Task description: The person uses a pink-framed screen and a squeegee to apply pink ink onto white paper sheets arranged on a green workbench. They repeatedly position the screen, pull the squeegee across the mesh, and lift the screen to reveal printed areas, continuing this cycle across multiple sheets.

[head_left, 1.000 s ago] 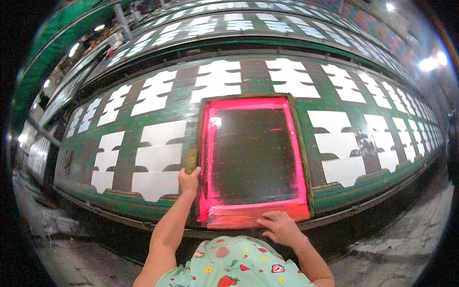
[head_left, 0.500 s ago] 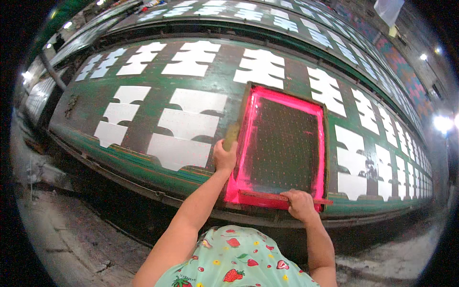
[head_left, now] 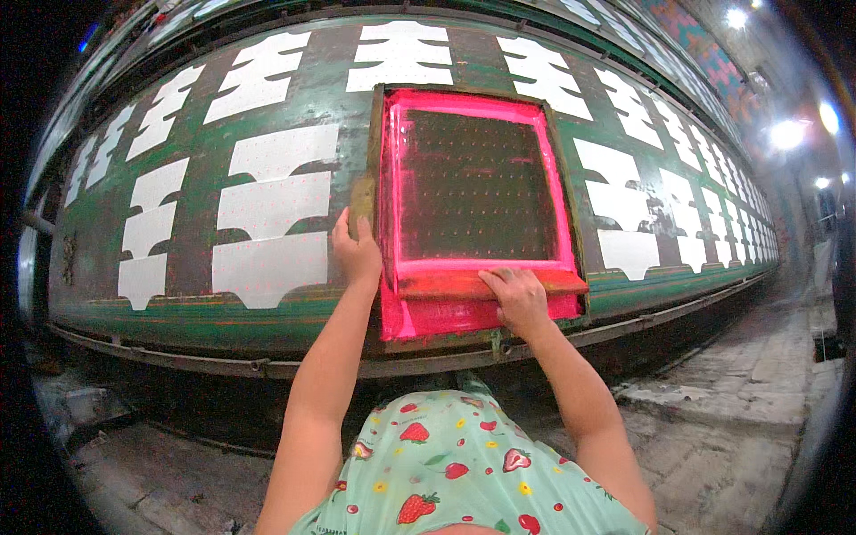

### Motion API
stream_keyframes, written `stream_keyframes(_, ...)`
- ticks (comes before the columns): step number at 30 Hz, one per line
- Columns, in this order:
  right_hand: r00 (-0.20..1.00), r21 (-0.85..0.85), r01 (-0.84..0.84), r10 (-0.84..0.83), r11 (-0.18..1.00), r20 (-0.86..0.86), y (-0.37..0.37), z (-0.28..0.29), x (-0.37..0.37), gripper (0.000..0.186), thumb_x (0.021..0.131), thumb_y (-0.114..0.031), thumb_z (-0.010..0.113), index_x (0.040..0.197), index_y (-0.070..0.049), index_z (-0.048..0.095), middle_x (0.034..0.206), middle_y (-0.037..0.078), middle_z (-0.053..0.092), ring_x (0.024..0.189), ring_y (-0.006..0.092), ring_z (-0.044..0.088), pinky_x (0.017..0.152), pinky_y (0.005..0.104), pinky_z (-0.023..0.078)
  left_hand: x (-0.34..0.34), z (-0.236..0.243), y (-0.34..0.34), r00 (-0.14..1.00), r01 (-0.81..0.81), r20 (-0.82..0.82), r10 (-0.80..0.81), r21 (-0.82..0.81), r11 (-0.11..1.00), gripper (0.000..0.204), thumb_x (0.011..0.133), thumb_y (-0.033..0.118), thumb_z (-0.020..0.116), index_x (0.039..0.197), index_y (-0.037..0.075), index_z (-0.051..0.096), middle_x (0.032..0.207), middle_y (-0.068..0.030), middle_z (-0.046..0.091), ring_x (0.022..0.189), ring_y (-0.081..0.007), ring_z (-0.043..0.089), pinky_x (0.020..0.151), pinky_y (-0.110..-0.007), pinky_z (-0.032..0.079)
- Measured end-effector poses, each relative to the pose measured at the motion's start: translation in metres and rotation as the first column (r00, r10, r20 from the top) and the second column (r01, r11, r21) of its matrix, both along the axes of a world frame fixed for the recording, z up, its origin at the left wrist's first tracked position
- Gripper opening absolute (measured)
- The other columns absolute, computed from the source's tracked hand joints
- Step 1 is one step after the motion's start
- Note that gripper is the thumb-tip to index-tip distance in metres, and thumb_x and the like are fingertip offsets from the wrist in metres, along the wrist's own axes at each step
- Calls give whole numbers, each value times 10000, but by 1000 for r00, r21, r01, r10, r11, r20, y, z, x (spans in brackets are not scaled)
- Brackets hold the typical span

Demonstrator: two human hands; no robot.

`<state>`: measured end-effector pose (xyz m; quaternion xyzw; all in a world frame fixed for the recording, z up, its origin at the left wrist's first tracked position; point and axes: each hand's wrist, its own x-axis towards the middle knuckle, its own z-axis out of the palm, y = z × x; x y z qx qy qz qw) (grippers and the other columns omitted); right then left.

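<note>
A screen frame (head_left: 554, 116) with a pink-smeared border and dark dotted mesh (head_left: 473, 187) lies on the long green table (head_left: 143, 317). My left hand (head_left: 358, 250) is closed on a worn olive block handle (head_left: 363, 190) at the frame's left side. My right hand (head_left: 519, 294) grips a red squeegee (head_left: 562, 286) lying across the frame's near end, over pink ink. Rows of white cut pieces (head_left: 267, 259) lie either side of the frame; those just left carry faint pink dots.
A metal rail (head_left: 294, 366) runs along the table's near edge, with grimy concrete floor (head_left: 695, 392) below. Other tables with white pieces stand beyond. Bright lamps (head_left: 786, 134) and a mottled, coloured wall (head_left: 731, 53) are at the right.
My right hand has taken hold of the squeegee. The camera view has shifted, so table, frame and both hands appear higher in the picture.
</note>
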<state>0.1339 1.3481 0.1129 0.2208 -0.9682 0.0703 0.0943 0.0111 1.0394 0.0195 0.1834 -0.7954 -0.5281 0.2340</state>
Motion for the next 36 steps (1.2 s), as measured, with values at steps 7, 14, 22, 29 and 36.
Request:
stream_keyframes(7,997,5,-11,12,1000,-77,11,-18,-157,420,845,-24,681,1240,-134,770,1138,120,758,1072,330,733,930,480,585,3,12,1,998,31,45,-34,70,997,455,1090,239,641,1466,-18,646,1448,-224,670,1370,-388,611,1193,-471,456)
stream_keyframes(14,990,53,-45,51,998,-130,27,-32,-311,448,843,-19,673,1261,-156,759,1132,127,743,1060,343,734,907,487,584,6,16,6,993,-99,69,100,-19,995,414,1091,224,682,1433,-9,673,1392,-207,682,1282,-353,656,1116,-448,511)
stream_keyframes(22,999,123,-35,35,992,5,40,-22,-450,397,921,-108,659,1289,-206,771,1129,122,782,1096,338,771,943,508,632,10,22,13,975,-196,76,208,-140,971,375,1088,227,689,1382,-6,686,1271,-161,667,1148,-317,670,1009,-432,544)
stream_keyframes(29,998,91,-55,52,994,37,53,-13,-480,356,897,-113,692,1242,-174,759,1164,131,786,1114,356,765,942,504,635,11,23,15,968,-220,75,240,-211,953,384,1069,202,719,1395,4,674,1272,-156,658,1119,-316,669,967,-431,556)
stream_keyframes(36,984,196,-97,65,976,163,56,4,-461,352,856,-157,710,1202,-158,776,1154,152,791,1107,365,770,943,522,631,8,48,30,944,-330,-123,306,-328,885,449,993,89,754,1411,-30,642,1368,-189,660,1179,-382,665,1061,-495,519)
